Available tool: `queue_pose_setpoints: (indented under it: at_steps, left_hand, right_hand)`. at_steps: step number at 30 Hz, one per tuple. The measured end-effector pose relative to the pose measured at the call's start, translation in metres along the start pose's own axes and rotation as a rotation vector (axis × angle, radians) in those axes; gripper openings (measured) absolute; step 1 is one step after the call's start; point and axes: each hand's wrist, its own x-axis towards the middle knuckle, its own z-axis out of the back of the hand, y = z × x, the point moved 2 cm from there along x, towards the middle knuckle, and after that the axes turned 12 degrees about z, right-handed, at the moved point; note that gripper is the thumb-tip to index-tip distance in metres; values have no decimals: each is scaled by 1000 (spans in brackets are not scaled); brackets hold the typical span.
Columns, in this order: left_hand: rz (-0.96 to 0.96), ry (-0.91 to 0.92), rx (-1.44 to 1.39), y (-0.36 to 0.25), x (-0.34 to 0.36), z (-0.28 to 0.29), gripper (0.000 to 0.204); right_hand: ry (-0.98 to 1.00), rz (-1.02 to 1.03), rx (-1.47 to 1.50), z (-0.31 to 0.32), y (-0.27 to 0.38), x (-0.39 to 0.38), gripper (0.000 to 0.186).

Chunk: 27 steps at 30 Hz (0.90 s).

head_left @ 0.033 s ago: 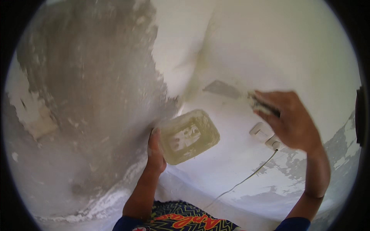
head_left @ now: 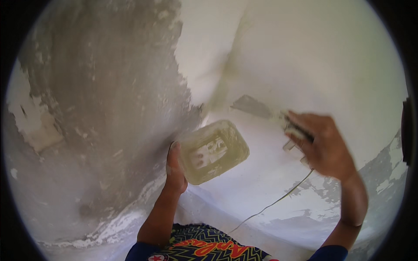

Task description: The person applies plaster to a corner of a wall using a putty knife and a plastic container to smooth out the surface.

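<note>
My left hand (head_left: 175, 167) grips the side of a pale yellow-green plastic tub (head_left: 210, 176), whose inside has some whitish material in it. Right of the tub, my right hand (head_left: 322, 139) is closed on the dark handle of a putty knife (head_left: 253, 105). Its wide grey blade points left, at or close to the white wall (head_left: 305, 52) by the inside corner; whether it touches cannot be told. Below my right hand a white socket with a plug (head_left: 294, 147) is partly hidden.
On the left is a rough grey wall (head_left: 87, 87) with patches of white. A thin cord (head_left: 272, 205) runs from the plug down toward the bottom. A dark object (head_left: 406, 130) sits at the far right rim. My patterned shirt (head_left: 204, 241) fills the bottom middle.
My right hand and the knife have moved a little downward, covering more of the socket. The tub in my left hand has shifted slightly up.
</note>
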Motion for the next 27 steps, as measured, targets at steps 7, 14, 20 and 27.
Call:
queue_pose_setpoints:
  at_steps: [7, 14, 20, 27]
  left_hand:
    - [-63, -95, -14, 15, -6, 3, 70]
    - [36, -233, 174, 15, -13, 20, 64]
    - [-125, -312, 235, 11, -15, 13, 57]
    - [-765, -281, 1013, 0, -26, 10, 39]
  right_hand:
    - [-117, -63, -33, -164, 52, -90, 47]
    - [-110, -337, 154, -244, 65, -190, 41]
    - [-223, -682, 362, -236, 69, -225, 44]
    - [-310, -942, 1001, -218, 73, -201, 44]
